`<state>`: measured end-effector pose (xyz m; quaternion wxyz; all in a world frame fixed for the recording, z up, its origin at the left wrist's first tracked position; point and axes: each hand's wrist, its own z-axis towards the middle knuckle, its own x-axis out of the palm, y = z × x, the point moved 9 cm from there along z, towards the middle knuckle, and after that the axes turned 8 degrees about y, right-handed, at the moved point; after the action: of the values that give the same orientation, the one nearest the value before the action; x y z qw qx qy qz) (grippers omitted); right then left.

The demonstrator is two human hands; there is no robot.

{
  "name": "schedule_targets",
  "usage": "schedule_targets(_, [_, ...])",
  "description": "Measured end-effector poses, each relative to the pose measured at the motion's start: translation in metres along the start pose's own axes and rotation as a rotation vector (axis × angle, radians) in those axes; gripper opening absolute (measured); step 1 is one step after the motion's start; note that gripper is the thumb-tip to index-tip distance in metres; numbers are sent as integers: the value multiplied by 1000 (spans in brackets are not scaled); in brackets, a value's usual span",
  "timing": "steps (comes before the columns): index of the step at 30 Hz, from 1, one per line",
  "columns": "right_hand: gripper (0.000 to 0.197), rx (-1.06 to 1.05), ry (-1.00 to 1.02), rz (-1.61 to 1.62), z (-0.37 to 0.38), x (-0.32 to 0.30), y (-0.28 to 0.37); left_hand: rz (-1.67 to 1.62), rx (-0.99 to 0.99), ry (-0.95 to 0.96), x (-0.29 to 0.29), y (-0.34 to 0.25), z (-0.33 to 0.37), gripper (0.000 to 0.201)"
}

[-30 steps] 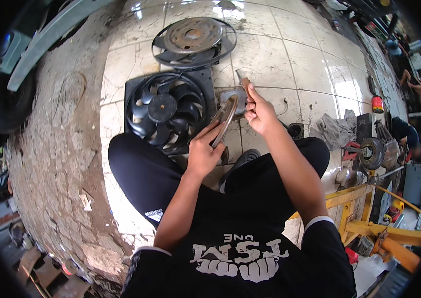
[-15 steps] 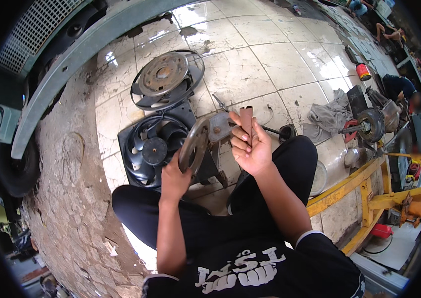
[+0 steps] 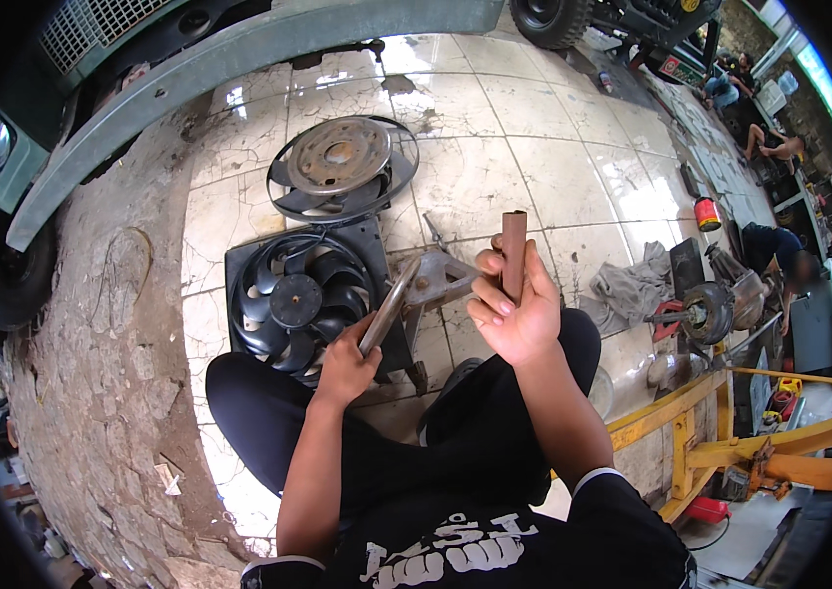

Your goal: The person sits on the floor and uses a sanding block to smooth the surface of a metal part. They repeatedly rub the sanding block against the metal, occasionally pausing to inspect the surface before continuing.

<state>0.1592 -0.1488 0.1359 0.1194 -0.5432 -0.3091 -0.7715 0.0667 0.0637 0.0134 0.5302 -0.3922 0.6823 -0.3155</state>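
My left hand (image 3: 345, 365) grips the lower edge of a round grey metal ring (image 3: 388, 312), which stands tilted and shows nearly edge-on. Raised to its right, my right hand (image 3: 519, 304) holds a rolled piece of reddish-brown sandpaper (image 3: 514, 253) upright between thumb and fingers. The ring and the sandpaper are apart. Behind the ring, a triangular metal bracket (image 3: 435, 278) shows between my hands. Just left of the ring lies a black fan (image 3: 296, 299) in a square shroud. Beyond it, a rusty metal disc (image 3: 339, 155) rests on another black fan.
A grey rag (image 3: 632, 285) and a hub-like metal part (image 3: 708, 312) lie at the right, near a red-labelled can (image 3: 705, 214). A yellow steel frame (image 3: 671, 407) stands close at my right. A vehicle bumper (image 3: 239, 74) crosses the upper left. Other people are at the far right.
The ring has turned from showing its open face to nearly edge-on. My right hand, with the sandpaper, sits slightly further right. The whole view has shifted, showing a vehicle wheel at the top.
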Motion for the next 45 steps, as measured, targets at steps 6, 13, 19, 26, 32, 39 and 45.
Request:
schedule_targets(6, [26,-60,-124,-124,12,-22,16,-83,-62,-27,3,8,5,50])
schedule_targets(13, [28,-291,-303,-191,-3,-82,21,2,7,-98,0,-3,1,47])
schedule_targets(19, [38,-234,-170,-166,5,-62,8,-2,-99,-61,1,-7,5,48])
schedule_targets(26, [47,-286,-151,-106,4,-70,11,65,-87,-29,6,-14,11,49])
schedule_targets(32, [49,-323,-177,-296,4,-42,17,81,-62,-3,12,-16,10,50])
schedule_targets(39, [33,-335,-266,-352,-10,-70,21,33,-71,42,16,-5,10,53])
schedule_targets(45, [30,-356,-316,-383,-11,-67,26,32,23,76,24,-11,8,58])
